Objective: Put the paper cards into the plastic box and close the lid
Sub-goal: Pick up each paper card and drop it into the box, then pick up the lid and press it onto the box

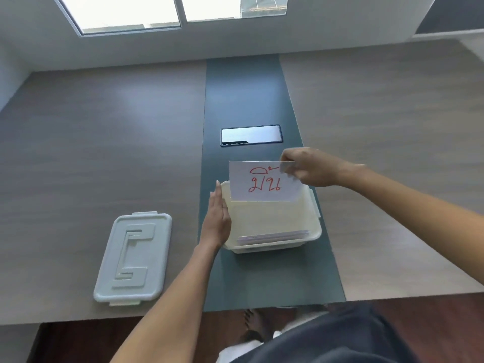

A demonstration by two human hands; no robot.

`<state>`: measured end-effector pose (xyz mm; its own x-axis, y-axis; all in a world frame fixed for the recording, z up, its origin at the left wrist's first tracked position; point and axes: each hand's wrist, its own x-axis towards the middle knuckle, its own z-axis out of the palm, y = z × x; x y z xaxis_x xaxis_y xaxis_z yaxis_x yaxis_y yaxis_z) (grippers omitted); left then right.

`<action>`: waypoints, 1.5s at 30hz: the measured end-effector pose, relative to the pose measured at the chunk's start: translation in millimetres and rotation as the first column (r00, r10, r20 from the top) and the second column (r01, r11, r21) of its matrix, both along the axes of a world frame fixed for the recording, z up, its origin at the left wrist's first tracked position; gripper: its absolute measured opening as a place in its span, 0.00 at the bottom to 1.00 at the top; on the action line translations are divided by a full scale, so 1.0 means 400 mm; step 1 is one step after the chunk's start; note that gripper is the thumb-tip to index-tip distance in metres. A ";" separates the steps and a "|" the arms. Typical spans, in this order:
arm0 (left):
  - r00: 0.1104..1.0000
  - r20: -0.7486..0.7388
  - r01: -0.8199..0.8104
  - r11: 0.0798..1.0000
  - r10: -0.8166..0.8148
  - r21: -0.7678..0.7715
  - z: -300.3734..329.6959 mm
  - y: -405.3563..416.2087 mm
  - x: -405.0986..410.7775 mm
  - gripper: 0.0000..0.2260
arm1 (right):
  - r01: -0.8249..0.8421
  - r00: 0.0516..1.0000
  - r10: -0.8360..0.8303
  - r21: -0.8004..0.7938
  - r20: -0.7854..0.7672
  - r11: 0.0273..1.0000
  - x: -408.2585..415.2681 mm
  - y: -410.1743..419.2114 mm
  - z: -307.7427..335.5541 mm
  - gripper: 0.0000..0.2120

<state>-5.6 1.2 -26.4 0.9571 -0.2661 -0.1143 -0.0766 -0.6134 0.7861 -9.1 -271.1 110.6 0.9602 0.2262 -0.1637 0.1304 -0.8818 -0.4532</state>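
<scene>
A white plastic box stands open on the dark green strip of the table. Several paper cards lie stacked inside it near the front wall. My right hand pinches the top right corner of a white card with red writing, held upright with its lower edge dipping into the box's far end. My left hand rests flat, fingers straight, against the outside of the box's left wall. The pale grey lid lies flat on the table to the left of the box, apart from it.
A black cable hatch is set into the green strip beyond the box. The table's front edge runs just below the lid and box. Below the edge I see my dark trousers and a bare foot on a wooden floor.
</scene>
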 end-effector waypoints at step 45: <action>0.939 0.343 -0.215 0.840 0.037 0.498 0.073 0.179 0.012 0.26 | -0.190 0.973 0.224 -0.371 0.051 0.909 0.092 0.162 -0.181 0.30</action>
<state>-0.7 72.7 2.6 0.9864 -0.1265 0.1047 -0.1522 -0.9436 0.2942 27.6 -206.2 38.1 0.9129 0.3629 -0.1869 0.3526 -0.9317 -0.0870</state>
